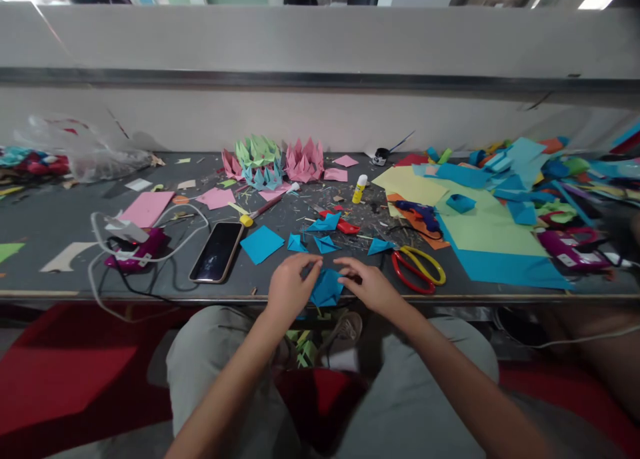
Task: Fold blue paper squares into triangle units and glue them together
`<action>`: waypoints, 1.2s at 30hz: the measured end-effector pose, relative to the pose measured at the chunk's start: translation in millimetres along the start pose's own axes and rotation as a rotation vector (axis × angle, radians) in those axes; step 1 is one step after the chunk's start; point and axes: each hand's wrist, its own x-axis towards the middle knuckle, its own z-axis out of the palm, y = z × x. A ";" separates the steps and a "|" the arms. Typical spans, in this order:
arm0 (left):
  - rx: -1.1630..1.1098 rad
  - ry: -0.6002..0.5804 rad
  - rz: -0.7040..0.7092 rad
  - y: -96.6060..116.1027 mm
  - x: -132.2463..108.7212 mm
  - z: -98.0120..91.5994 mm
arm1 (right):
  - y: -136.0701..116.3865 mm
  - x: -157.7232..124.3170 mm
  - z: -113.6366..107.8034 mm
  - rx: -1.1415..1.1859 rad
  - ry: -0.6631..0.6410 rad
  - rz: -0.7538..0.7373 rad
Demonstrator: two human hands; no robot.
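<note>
Just over the table's front edge, a creased blue origami paper (327, 288) is held between my two hands. My left hand (290, 284) pinches its left side between thumb and fingers. On the other side, my right hand (371, 284) has curved fingers, with thumb and fingertips at the paper's right edge. Beyond the hands lie several small folded blue pieces, including one piece (326, 244) close to my fingertips. A flat blue paper square (262, 244) rests to the left. Scissors (416, 270) with red and yellow handles lie right of my right hand.
A phone (216, 252) and a purple power strip (137, 251) with white cables lie left. Behind stand folded pink paper pieces (305, 160), green ones (257, 151), and a glue stick (359, 188). At right are a glue gun (419, 217) and yellow paper sheets (500, 226).
</note>
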 end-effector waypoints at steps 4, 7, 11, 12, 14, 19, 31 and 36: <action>0.081 -0.251 0.023 -10.5 18.6 -2.4 | 0.1 14.5 -6.8 -0.028 -0.155 -0.022; 0.095 -0.384 0.037 -16.4 26.5 1.7 | -3.0 24.4 -9.7 -0.114 -0.203 -0.058; 0.121 -0.430 0.002 -25.4 28.8 6.5 | -4.3 32.8 -9.6 -0.252 -0.213 -0.097; 0.128 -0.432 0.008 -27.2 28.8 7.0 | -3.5 33.7 -9.2 -0.268 -0.206 -0.100; 0.142 -0.438 0.038 -29.1 28.9 7.0 | -0.6 34.3 -8.6 -0.277 -0.195 -0.101; 0.170 -0.478 0.119 -28.1 33.0 2.5 | 7.1 32.1 -9.6 -0.247 -0.198 -0.141; 0.099 -0.603 0.259 -38.1 41.2 -2.9 | 28.1 29.6 -13.4 -0.190 -0.228 -0.420; 0.134 -0.587 0.301 -37.5 37.7 -2.9 | 30.9 29.8 -18.2 -0.205 -0.259 -0.475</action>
